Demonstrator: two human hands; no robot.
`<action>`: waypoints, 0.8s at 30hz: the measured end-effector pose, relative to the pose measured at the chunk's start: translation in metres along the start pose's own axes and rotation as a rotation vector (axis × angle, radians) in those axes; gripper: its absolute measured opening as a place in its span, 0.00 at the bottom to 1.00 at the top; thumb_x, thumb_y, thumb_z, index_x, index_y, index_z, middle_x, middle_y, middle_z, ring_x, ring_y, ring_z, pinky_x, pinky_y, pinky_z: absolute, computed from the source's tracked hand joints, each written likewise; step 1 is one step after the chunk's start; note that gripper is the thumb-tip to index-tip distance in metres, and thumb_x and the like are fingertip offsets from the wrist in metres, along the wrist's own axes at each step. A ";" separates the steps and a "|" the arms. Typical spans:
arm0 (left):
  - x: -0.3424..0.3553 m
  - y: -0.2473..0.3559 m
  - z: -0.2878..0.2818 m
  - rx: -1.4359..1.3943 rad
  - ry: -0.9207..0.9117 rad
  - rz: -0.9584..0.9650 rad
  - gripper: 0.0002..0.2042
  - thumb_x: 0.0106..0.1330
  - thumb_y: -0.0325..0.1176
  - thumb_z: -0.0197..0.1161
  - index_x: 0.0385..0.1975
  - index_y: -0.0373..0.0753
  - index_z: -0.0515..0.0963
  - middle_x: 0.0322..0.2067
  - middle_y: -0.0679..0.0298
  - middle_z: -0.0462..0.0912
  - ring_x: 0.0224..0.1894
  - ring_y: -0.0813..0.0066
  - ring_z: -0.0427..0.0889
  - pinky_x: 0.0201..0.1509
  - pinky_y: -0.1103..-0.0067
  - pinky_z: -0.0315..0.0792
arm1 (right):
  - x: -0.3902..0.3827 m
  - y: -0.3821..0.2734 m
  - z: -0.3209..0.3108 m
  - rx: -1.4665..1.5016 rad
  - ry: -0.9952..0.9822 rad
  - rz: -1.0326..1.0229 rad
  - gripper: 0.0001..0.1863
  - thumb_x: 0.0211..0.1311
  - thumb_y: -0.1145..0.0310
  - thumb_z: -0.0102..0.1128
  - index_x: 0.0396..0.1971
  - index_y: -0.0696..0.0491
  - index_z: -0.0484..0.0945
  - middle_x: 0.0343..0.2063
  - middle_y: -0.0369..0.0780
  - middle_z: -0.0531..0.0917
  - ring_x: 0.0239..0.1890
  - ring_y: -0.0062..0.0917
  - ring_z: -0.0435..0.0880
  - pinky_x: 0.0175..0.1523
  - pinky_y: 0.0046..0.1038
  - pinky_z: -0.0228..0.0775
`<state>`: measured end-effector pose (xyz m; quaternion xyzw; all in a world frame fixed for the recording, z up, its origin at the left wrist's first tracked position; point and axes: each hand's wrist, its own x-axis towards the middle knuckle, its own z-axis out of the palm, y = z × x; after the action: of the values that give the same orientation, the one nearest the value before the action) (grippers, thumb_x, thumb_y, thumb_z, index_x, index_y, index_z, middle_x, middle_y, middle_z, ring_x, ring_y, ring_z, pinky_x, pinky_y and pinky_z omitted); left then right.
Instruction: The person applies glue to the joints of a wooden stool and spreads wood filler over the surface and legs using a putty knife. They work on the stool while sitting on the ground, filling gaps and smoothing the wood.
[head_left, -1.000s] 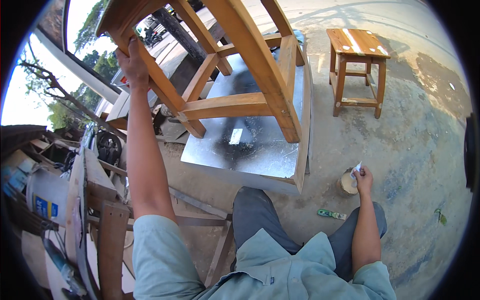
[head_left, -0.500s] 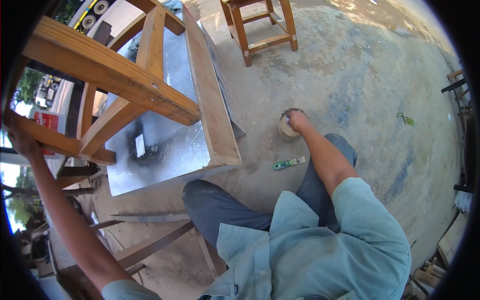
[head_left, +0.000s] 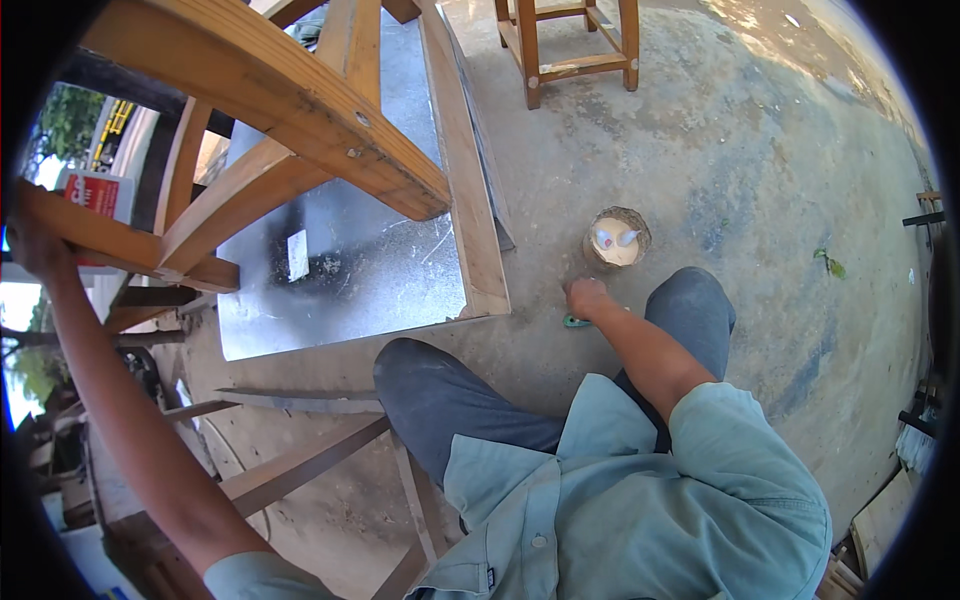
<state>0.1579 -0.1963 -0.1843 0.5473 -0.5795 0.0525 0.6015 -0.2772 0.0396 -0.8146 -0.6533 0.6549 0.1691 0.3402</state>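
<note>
My left hand (head_left: pixel 32 240) grips a slanted leg of the wooden chair frame (head_left: pixel 270 90), which stands tilted on a low table topped with sheet metal (head_left: pixel 370 250). My right hand (head_left: pixel 585 297) is down at the concrete floor, fingers curled over a small green object (head_left: pixel 573 321); whether it grips it cannot be told. Just beyond that hand stands a small round container (head_left: pixel 617 237) of pale paste with two white-tipped things in it. My knees in dark trousers frame the hand.
A wooden stool (head_left: pixel 570 45) stands at the top on the concrete floor (head_left: pixel 760 170). Wooden slats and a frame (head_left: pixel 300 460) lie under my left arm. Clutter and boards sit along the right rim (head_left: pixel 900 500).
My right hand has left the round container and dropped nearer to me, onto the small green object. The view has tilted further down. My left hand still holds the chair leg.
</note>
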 end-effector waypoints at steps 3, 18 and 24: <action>0.008 -0.013 -0.005 -0.133 0.056 0.139 0.24 0.69 0.50 0.63 0.47 0.30 0.72 0.35 0.55 0.83 0.32 0.66 0.85 0.38 0.74 0.81 | 0.010 -0.003 0.052 -0.199 0.063 -0.083 0.16 0.69 0.67 0.53 0.54 0.47 0.82 0.55 0.44 0.83 0.58 0.37 0.83 0.52 0.40 0.80; -0.016 0.005 0.006 -0.238 0.069 0.159 0.25 0.67 0.49 0.65 0.50 0.31 0.72 0.37 0.58 0.80 0.30 0.72 0.83 0.34 0.77 0.79 | -0.116 0.031 -0.197 0.392 0.670 -0.331 0.13 0.49 0.67 0.72 0.31 0.57 0.80 0.34 0.48 0.87 0.37 0.40 0.88 0.46 0.40 0.79; -0.022 0.013 0.011 -0.325 0.043 0.166 0.22 0.68 0.48 0.65 0.46 0.34 0.71 0.32 0.60 0.78 0.27 0.74 0.81 0.29 0.77 0.77 | -0.225 0.017 -0.259 1.581 0.737 -0.483 0.24 0.61 0.75 0.67 0.55 0.57 0.68 0.43 0.46 0.84 0.42 0.25 0.87 0.41 0.26 0.78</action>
<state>0.1354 -0.1866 -0.1959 0.3921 -0.6104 0.0196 0.6879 -0.3713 0.0353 -0.4842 -0.3613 0.4926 -0.6261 0.4846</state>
